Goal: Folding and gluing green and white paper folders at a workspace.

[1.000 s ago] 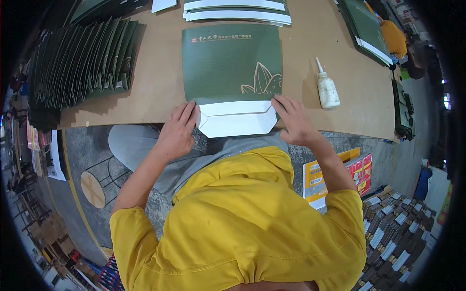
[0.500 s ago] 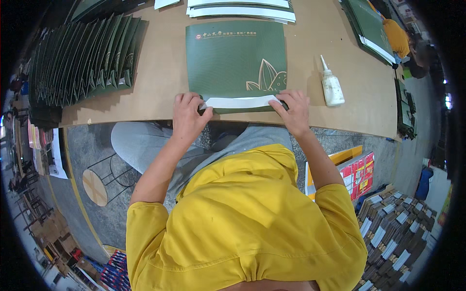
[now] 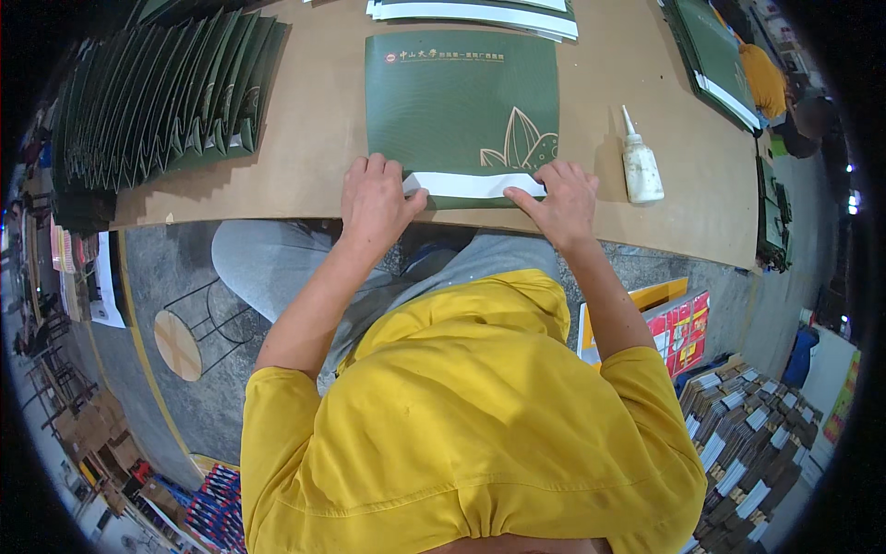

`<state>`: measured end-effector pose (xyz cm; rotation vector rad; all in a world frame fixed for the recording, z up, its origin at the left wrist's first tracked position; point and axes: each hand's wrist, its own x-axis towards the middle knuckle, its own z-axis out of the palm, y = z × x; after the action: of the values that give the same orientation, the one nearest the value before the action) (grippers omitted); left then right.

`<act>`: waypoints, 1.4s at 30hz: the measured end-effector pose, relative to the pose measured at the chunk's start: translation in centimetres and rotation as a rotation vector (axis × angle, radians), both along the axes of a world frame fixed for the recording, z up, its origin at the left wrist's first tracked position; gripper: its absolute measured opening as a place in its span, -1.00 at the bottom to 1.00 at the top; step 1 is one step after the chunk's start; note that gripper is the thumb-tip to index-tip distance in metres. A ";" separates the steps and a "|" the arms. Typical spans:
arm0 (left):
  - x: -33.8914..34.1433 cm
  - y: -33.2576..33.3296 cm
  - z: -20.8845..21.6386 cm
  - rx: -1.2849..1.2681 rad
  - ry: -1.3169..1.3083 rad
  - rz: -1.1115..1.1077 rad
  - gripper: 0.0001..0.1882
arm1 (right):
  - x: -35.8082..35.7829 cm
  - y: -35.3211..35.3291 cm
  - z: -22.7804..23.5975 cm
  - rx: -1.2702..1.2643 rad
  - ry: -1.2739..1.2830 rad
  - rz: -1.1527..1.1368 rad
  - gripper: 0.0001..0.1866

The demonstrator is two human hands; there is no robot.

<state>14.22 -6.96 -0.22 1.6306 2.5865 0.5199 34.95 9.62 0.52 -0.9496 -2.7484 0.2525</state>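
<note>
A green paper bag [image 3: 452,102] with gold printing lies flat in front of me on the brown table. Across its near edge runs a white paper strip [image 3: 472,186], slightly buckled and with a band of green below it. My left hand [image 3: 377,198] pinches the strip's left end, thumb pointing inward. At the right end, my right hand [image 3: 565,198] has its thumb on the strip and its fingers curled at the bag's edge. To the right of that hand stands or lies a white squeeze bottle [image 3: 643,171] with a pointed nozzle; which, I cannot tell.
Folded green bags [image 3: 166,102] form a dense row at the table's left. More flat green pieces with white strips [image 3: 475,11] lie at the back, and another stack [image 3: 706,60] at the far right. The table's front edge [image 3: 683,242] runs close to my hands.
The whole view has shifted slightly, so the bag appears a little farther right and higher. The white strip lies flatter and straighter, and both thumbs now press nearer its ends.
</note>
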 end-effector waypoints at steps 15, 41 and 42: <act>0.2 4.5 1.1 -0.105 -0.020 -0.457 -0.73 | -1.6 0.3 1.9 0.072 -0.277 0.146 -0.51; -4.9 5.9 -0.6 0.073 -0.064 -0.128 -0.81 | -0.6 3.3 2.0 -0.519 0.036 -0.406 -0.44; -8.7 5.4 -0.8 0.071 0.101 -0.016 -0.79 | -0.8 3.0 1.7 -0.518 0.080 -0.369 -0.44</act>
<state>5.53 -1.55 -1.00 1.7414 2.6529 0.5483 34.15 12.66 2.27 -1.5040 -2.4084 0.9374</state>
